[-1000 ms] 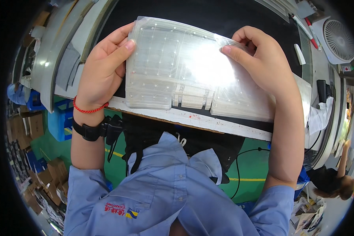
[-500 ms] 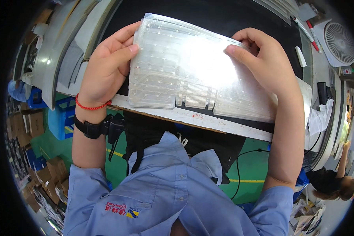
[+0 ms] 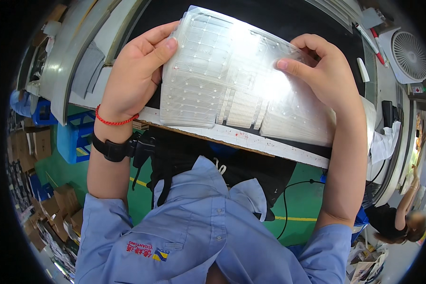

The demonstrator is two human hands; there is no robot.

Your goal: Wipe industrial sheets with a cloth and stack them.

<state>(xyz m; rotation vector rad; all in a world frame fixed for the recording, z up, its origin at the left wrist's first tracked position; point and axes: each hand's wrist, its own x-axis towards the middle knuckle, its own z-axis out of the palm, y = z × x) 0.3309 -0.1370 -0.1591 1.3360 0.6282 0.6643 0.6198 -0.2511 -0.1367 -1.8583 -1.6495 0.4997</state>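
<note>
A thick stack of clear plastic circuit sheets [image 3: 194, 102], printed with fine lines and pale dots, stands tilted at the front of the dark worktop. Its lower edge has narrow ribbed tails [image 3: 241, 110] in the middle. My left hand [image 3: 139, 64] grips the stack's left edge, thumb on the near face and fingers behind. At the upper right edge, my right hand [image 3: 319, 71] holds it with the thumb on the face and fingers curled behind the rim. Glare washes out part of the surface. The sheets' edges are slightly fanned at the upper left.
The black worktop [image 3: 175, 12] has a pale front edge [image 3: 288, 150]. A white fan [image 3: 407, 54], a red marker [image 3: 377, 47] and a white strip-like piece [image 3: 362, 69] lie to the right. Blue stools [image 3: 73, 142] and cardboard boxes [image 3: 64, 203] stand at left. Another person [image 3: 393, 220] is at far right.
The upper part of the stack has shifted up and to the right, and its left edges have spread apart slightly. Both hands have moved with it, still gripping.
</note>
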